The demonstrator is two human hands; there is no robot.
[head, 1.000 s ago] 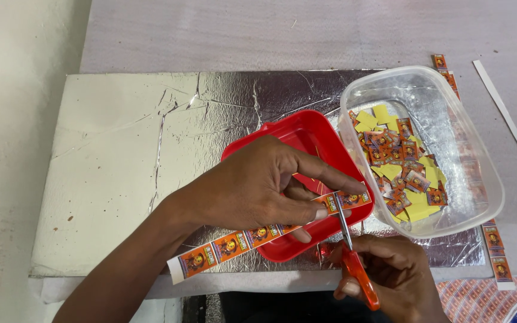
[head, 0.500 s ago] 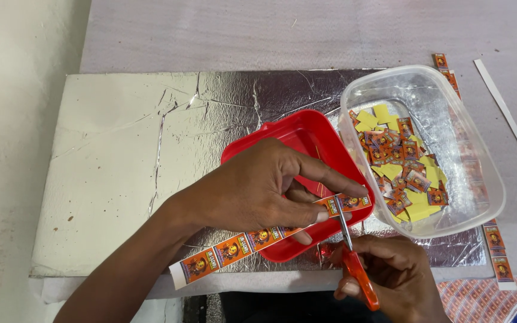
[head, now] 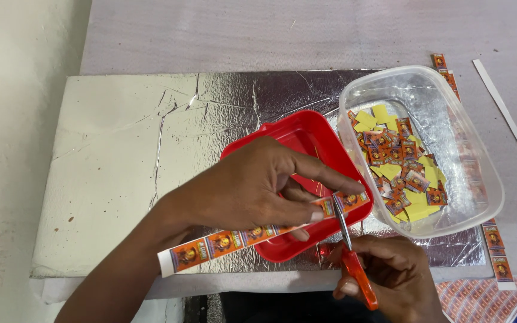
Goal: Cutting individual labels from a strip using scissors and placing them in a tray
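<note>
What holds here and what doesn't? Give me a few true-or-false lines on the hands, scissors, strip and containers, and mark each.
1. The left hand holds a printed paper strip over the red tray. True.
2. The right hand holds scissors with blue handles. False: the handles are orange-red.
3. The clear tub holds cut paper pieces. True.
4. The clear tub sits left of the red tray. False: it sits to the right.
5. The scissor blades meet the strip near its right end. True.
</note>
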